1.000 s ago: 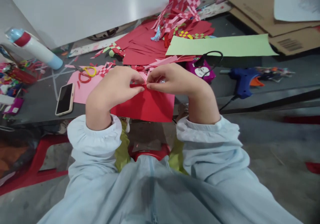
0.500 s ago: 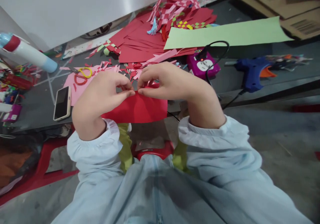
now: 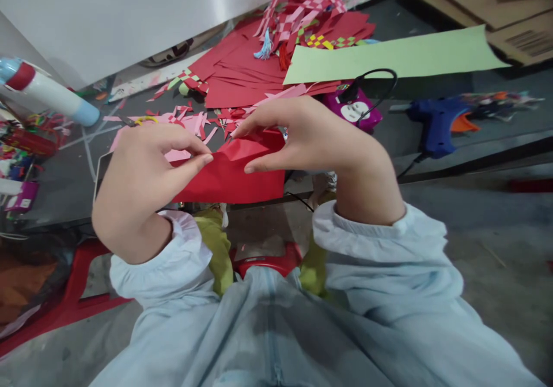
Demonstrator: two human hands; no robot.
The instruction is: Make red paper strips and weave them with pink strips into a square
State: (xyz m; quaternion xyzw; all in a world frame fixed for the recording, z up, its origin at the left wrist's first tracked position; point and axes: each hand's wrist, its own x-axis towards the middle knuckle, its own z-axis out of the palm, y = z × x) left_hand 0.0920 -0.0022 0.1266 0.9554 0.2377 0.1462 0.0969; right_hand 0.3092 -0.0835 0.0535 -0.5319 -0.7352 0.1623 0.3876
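A sheet of red paper (image 3: 242, 182) hangs over the table's front edge, its upper edge creased and raised near the middle. My left hand (image 3: 151, 174) pinches that edge left of centre between thumb and fingers. My right hand (image 3: 298, 136) is at the right part of the sheet with thumb and fingers apart; the thumb lies over the front of the paper, and the fingertips reach its upper edge. Pink paper strips (image 3: 190, 122) lie just beyond my hands. Scissors with a yellow handle (image 3: 147, 120) are mostly hidden behind my left hand.
Red sheets (image 3: 242, 76) and woven strips are piled at the back. A green sheet (image 3: 389, 61), a purple box (image 3: 365, 113) with a black cable and a blue glue gun (image 3: 436, 125) are to the right. A bottle (image 3: 52, 93) lies at the left.
My hands have moved apart, the left one leftward over the phone and scissors. My right thumb and fingers have spread from their pinch. The red paper's upper edge has become more creased.
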